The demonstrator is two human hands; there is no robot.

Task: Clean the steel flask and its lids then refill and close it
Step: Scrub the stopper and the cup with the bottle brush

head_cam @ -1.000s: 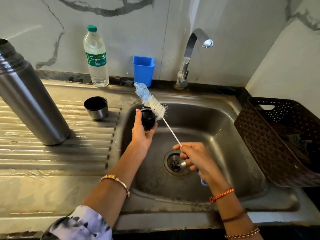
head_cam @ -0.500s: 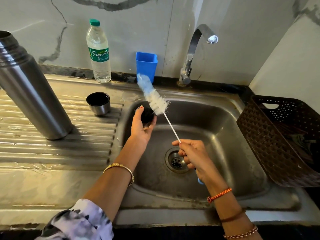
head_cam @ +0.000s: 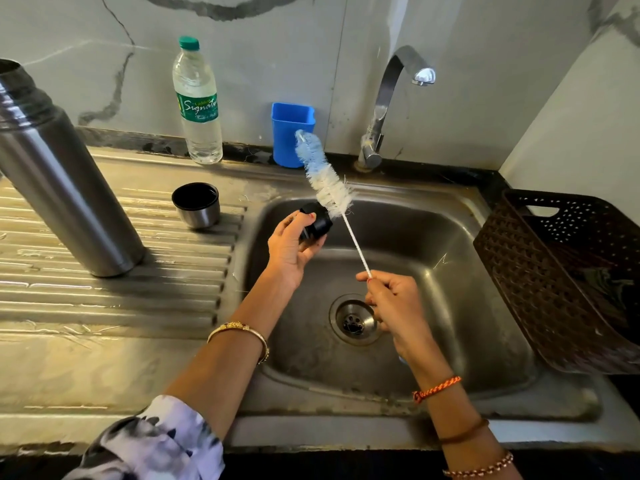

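My left hand [head_cam: 290,245] grips a black inner lid [head_cam: 318,223] over the left side of the sink [head_cam: 450,237]. My right hand [head_cam: 391,303] holds the white handle of a bottle brush [head_cam: 325,181]; its white and blue bristles lie against the lid's right side and point up toward the wall. The open steel flask [head_cam: 65,192] stands on the ribbed drainboard at the left. A steel cup lid [head_cam: 196,205] with a dark inside sits mouth up beside the sink's left rim.
A water bottle [head_cam: 199,105] with a green cap and a blue plastic cup [head_cam: 289,133] stand against the marble wall. The tap [head_cam: 388,98] arches over the sink, not running. A brown perforated basket [head_cam: 561,278] leans at the right. The drain [head_cam: 354,320] lies below my right hand.
The brush has slid up and back along the lid, its bristles shifting slightly. My left hand has turned the lid a little. The camera view has shifted slightly.
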